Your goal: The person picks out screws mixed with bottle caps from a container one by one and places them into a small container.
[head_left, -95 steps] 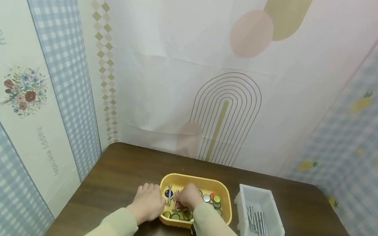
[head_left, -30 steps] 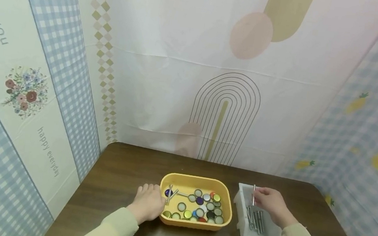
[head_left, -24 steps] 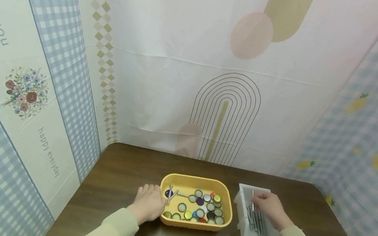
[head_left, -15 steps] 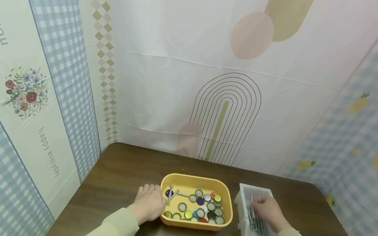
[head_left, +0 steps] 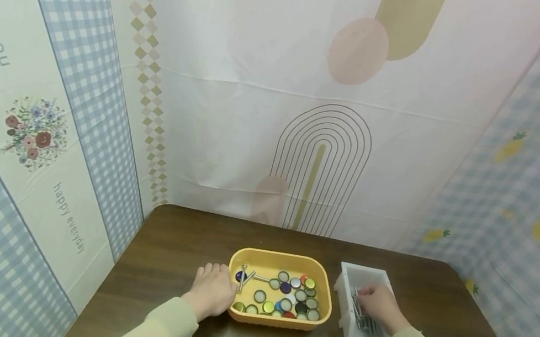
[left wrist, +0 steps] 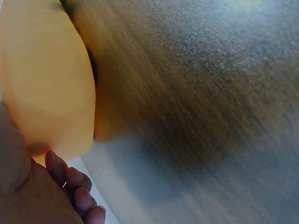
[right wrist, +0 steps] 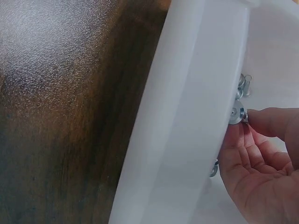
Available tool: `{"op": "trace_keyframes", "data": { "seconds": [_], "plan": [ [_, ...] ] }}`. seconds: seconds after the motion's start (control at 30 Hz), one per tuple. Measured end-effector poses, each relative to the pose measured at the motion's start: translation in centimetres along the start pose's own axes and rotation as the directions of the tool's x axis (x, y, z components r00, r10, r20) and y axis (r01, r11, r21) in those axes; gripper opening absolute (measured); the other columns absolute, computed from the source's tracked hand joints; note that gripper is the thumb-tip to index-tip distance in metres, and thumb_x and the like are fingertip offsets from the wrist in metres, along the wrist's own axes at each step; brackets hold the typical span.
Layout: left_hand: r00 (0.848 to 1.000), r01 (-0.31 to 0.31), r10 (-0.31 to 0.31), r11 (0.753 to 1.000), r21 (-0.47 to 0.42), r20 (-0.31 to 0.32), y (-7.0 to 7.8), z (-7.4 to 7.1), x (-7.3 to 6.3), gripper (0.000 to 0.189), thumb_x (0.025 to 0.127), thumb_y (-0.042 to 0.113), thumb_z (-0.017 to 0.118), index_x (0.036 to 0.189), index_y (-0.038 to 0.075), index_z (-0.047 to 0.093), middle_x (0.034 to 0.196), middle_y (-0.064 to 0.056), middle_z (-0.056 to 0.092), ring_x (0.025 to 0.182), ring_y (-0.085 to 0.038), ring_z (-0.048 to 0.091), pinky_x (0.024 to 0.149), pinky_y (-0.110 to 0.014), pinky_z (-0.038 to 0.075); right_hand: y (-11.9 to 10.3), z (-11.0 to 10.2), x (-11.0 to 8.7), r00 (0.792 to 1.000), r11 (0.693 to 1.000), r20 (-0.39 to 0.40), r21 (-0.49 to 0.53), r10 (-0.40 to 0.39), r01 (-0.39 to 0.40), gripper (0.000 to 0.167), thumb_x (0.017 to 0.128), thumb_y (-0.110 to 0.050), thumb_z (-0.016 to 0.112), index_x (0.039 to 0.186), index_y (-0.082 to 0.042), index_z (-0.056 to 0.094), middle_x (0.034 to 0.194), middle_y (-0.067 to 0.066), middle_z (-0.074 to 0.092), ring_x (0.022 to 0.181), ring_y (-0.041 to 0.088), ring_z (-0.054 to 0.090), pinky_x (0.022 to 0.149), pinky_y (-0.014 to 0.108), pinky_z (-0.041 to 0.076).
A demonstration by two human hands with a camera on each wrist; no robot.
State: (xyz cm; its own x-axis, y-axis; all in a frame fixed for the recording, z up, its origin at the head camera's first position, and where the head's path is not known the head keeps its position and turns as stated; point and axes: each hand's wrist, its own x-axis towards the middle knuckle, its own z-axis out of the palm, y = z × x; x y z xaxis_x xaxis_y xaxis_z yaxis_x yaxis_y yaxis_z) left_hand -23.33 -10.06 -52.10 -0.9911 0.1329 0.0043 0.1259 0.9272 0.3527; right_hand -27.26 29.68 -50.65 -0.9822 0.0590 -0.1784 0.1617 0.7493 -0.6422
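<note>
My right hand is inside the white bin. In the right wrist view its thumb and fingers pinch a metal bolt by the head end. Several more bolts lie in the bin below it. My left hand rests against the left side of the yellow tray, touching its rim. In the left wrist view the fingers lie loosely bent beside the tray wall. Bottle caps of several colours fill much of the tray, and 3 bolts lie toward its left.
Both containers stand on a dark brown wooden table, the bin right of the tray with a narrow gap between. Behind the table hangs a pale patterned cloth, with checked cloth at both sides.
My right hand left the yellow tray with a bolt and moved right over the white bin. Since then it has lowered the bolt among the others. My left hand has stayed put.
</note>
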Motion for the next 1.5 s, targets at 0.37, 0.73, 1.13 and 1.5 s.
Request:
{"op": "trace_keyframes", "data": {
  "seconds": [0.37, 0.73, 1.13, 1.5],
  "plan": [
    [1.000, 0.003, -0.003, 1.000, 0.017, -0.005, 0.0, 0.1, 0.1, 0.032, 0.093, 0.032, 0.053, 0.094, -0.001, 0.051, 0.083, -0.011, 0.044, 0.083, -0.029, 0.040, 0.082, -0.049, 0.032, 0.1, 0.2, 0.0, 1.000, 0.999, -0.018, -0.037, -0.003, 0.002, 0.018, 0.085, -0.009, 0.063, 0.094, 0.006, 0.065, 0.081, 0.008, 0.062, 0.075, 0.023, 0.057, 0.065, 0.037, 0.048],
    [1.000, 0.000, 0.000, 1.000, 0.008, -0.005, 0.0, 0.3, 0.1, 0.033, 0.093, 0.032, 0.053, 0.094, -0.001, 0.051, 0.083, -0.012, 0.045, 0.084, -0.030, 0.041, 0.082, -0.050, 0.032, -0.7, -0.8, 0.0, 1.000, 1.000, -0.024, -0.029, 0.003, -0.004, 0.026, 0.086, -0.010, 0.062, 0.104, 0.009, 0.063, 0.091, 0.012, 0.064, 0.080, 0.024, 0.059, 0.069, 0.043, 0.050],
    [1.000, 0.003, -0.003, 1.000, 0.009, 0.004, 0.0, -0.1, 0.0, 0.033, 0.094, 0.032, 0.053, 0.095, -0.001, 0.051, 0.083, -0.011, 0.044, 0.084, -0.030, 0.040, 0.083, -0.050, 0.032, -4.9, -1.9, -0.3, 0.997, 0.996, -0.034, 0.052, -0.068, 0.070, 0.028, 0.092, -0.015, 0.060, 0.110, 0.006, 0.062, 0.094, 0.012, 0.065, 0.081, 0.022, 0.064, 0.071, 0.042, 0.053],
    [1.000, -0.001, 0.002, 1.000, 0.016, -0.011, 0.0, 0.4, 0.2, 0.033, 0.093, 0.032, 0.053, 0.095, -0.002, 0.052, 0.084, -0.012, 0.046, 0.085, -0.031, 0.042, 0.083, -0.050, 0.033, -11.0, 1.6, -0.3, 0.980, 0.978, 0.074, 0.118, -0.183, 0.173, 0.027, 0.088, -0.022, 0.071, 0.104, -0.002, 0.065, 0.091, 0.006, 0.065, 0.081, 0.022, 0.065, 0.071, 0.038, 0.054]
  ]
}}
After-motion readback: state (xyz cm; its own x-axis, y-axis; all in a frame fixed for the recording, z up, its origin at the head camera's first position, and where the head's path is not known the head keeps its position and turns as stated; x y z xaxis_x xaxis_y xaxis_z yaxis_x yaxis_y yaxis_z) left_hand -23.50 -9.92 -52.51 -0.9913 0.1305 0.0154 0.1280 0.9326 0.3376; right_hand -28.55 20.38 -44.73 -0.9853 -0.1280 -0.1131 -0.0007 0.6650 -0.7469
